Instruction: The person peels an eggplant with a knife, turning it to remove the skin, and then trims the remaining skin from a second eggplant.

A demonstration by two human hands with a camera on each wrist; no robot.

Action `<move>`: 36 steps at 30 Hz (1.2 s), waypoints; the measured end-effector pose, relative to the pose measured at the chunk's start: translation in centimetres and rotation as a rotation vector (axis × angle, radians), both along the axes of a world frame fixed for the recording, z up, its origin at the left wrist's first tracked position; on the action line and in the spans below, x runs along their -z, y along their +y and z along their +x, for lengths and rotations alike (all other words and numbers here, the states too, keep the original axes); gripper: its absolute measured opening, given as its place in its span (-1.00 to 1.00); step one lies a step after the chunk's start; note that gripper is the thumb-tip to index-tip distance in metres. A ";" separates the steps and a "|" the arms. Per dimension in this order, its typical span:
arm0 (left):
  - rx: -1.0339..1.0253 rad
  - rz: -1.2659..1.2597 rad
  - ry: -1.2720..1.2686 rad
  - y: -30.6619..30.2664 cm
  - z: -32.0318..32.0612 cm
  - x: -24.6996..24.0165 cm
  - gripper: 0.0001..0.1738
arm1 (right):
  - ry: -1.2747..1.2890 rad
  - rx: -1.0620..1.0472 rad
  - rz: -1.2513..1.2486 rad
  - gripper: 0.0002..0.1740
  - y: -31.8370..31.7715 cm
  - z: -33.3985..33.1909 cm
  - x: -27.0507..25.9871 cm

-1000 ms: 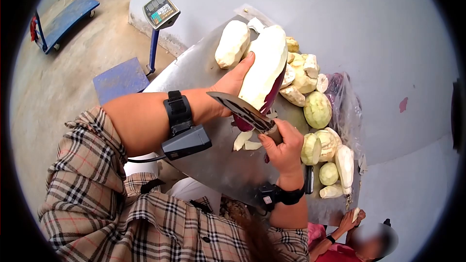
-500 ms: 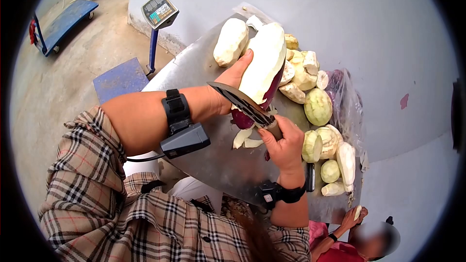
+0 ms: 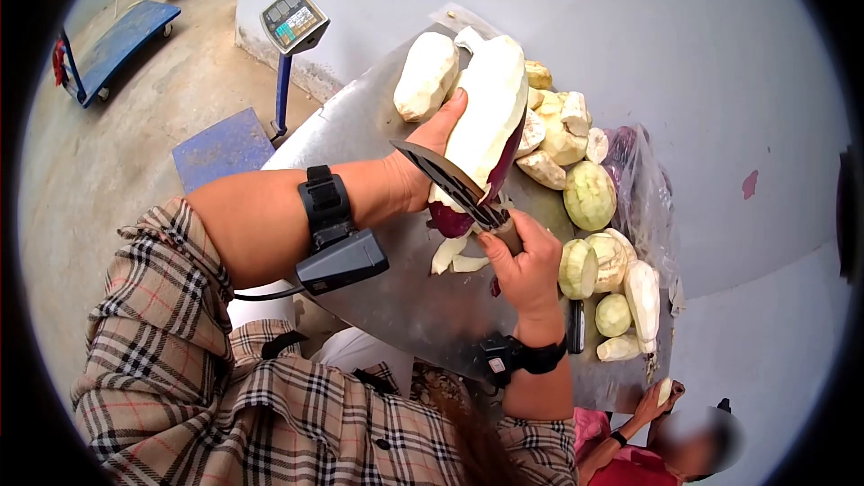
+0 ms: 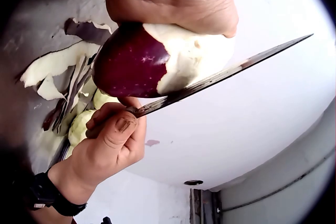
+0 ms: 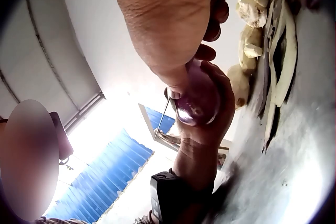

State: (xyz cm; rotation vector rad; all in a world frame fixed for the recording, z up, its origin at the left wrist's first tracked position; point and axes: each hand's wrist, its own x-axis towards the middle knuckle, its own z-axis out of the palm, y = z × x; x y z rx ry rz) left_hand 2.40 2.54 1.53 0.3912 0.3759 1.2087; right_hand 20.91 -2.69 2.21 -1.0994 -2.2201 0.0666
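Lying gripped in left hand (image 3: 419,160): partly peeled eggplant (image 3: 490,110); right hand (image 3: 531,265), near its purple end, holds knife (image 3: 450,182).

Creamy white over most of the eggplant (image 3: 487,103), upper centre of the head view, turning glossy deep purple along the right edge and lower end. Dark grey with blackish streaks on the blade of the knife (image 3: 447,181), mid-frame. Pale green with whitish patches on the peeled vegetables (image 3: 589,197), right of centre. Shows tan plaid crossed by black, white and thin red lines on the shirt (image 3: 297,414), lower left. Dusty blue on the scale platform (image 3: 223,151) and trolley (image 3: 126,40), upper left. Bright striped blue on the panel (image 5: 118,174), lower left of the right wrist view.
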 end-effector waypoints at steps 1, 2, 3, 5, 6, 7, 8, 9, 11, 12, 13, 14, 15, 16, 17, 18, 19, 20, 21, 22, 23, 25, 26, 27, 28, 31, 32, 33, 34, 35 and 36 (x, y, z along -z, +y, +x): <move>0.004 0.005 0.010 0.0 0.0 0.0 -0.21 | 0.003 0.001 0.009 -0.54 0.0 0.0 0.1; 0.008 0.008 0.020 0.0 0.0 0.0 -0.21 | 0.006 0.002 0.016 -0.53 0.1 0.1 0.1; 0.013 0.012 0.030 0.0 0.0 0.0 -0.21 | 0.005 0.006 0.032 -0.53 0.0 0.0 0.1; 0.042 0.027 0.020 0.0 -0.1 0.1 -0.21 | 0.004 0.015 0.062 -0.54 -0.1 0.0 0.0; 0.058 0.034 0.015 0.0 -0.1 0.2 -0.21 | -0.007 0.022 0.079 -0.54 -0.1 0.0 0.0; 0.054 0.035 0.016 0.0 0.0 0.2 -0.21 | -0.018 0.028 0.097 -0.54 0.0 0.1 0.1; 0.049 0.036 0.017 -0.1 0.0 0.1 -0.21 | -0.030 0.033 0.117 -0.54 0.1 0.2 0.1; 0.045 0.037 0.018 -0.1 0.0 0.1 -0.22 | -0.029 0.031 0.129 -0.54 0.1 0.1 0.1; 0.038 0.038 0.017 -0.3 0.1 0.0 -0.21 | -0.026 0.027 0.152 -0.54 0.1 0.1 0.1; 0.035 0.039 0.016 -0.3 0.1 0.0 -0.21 | -0.019 0.036 0.144 -0.54 0.2 0.2 0.1; 0.032 0.055 0.023 -0.3 0.1 0.0 -0.20 | -0.011 0.044 0.137 -0.54 0.2 0.3 0.1; 0.030 0.072 0.030 -0.3 0.0 0.1 -0.20 | -0.003 0.052 0.129 -0.54 0.3 0.4 0.0; 0.026 0.087 0.037 -0.4 0.0 0.0 -0.20 | 0.003 0.052 0.140 -0.54 0.3 0.4 0.1; 0.029 0.084 0.032 -0.4 0.0 0.0 -0.20 | 0.010 0.053 0.150 -0.54 0.3 0.4 0.0; 0.032 0.081 0.027 -0.4 0.0 -0.1 -0.20 | 0.015 0.054 0.160 -0.54 0.4 0.4 0.0; 0.034 0.078 0.021 -0.5 0.0 -0.1 -0.19 | 0.003 0.057 0.175 -0.53 0.4 0.5 0.0; 0.038 0.069 0.024 -0.4 -0.1 -0.1 -0.19 | -0.010 0.061 0.189 -0.53 0.5 0.5 0.0; 0.041 0.060 0.027 -0.5 0.0 -0.2 -0.19 | -0.022 0.064 0.204 -0.53 0.5 0.5 0.0; 0.043 0.052 0.030 -0.4 0.0 -0.2 -0.19 | -0.029 0.067 0.211 -0.53 0.5 0.5 0.0; 0.053 0.052 0.026 -0.4 0.0 -0.1 -0.19 | -0.036 0.071 0.219 -0.53 0.5 0.5 0.1; 0.064 0.051 0.022 -0.4 0.0 0.1 -0.19 | -0.042 0.075 0.227 -0.53 0.5 0.5 0.1; 0.097 0.067 0.018 -0.2 0.1 0.6 -0.19 | -0.045 0.072 0.235 -0.52 0.5 0.5 0.1; 0.118 0.083 0.017 -0.1 0.1 0.9 -0.20 | -0.047 0.071 0.239 -0.52 0.5 0.4 0.1; 0.140 0.101 0.016 -0.1 0.1 0.9 -0.20 | -0.041 0.054 0.245 -0.52 0.4 0.4 0.1; 0.129 0.104 0.014 -0.1 0.2 0.8 -0.20 | -0.035 0.037 0.251 -0.52 0.4 0.2 0.0; 0.102 0.104 0.025 -0.4 0.4 0.5 -0.21 | -0.048 0.033 0.268 -0.52 0.2 0.1 -0.3; 0.095 0.098 0.041 -0.5 0.4 0.4 -0.21 | -0.057 0.040 0.272 -0.53 0.1 0.2 -0.3; 0.088 0.093 0.056 -0.6 0.4 0.3 -0.21 | -0.060 0.039 0.272 -0.53 0.1 0.3 -0.3; 0.090 0.090 0.052 -0.6 0.4 0.3 -0.21 | -0.062 0.037 0.275 -0.53 0.2 0.3 -0.3; 0.093 0.087 0.049 -0.5 0.4 0.3 -0.21 | -0.065 0.036 0.277 -0.53 0.2 0.4 -0.3; 0.094 0.084 0.045 -0.6 0.5 0.3 -0.21 | -0.058 0.035 0.274 -0.54 0.2 0.4 -0.4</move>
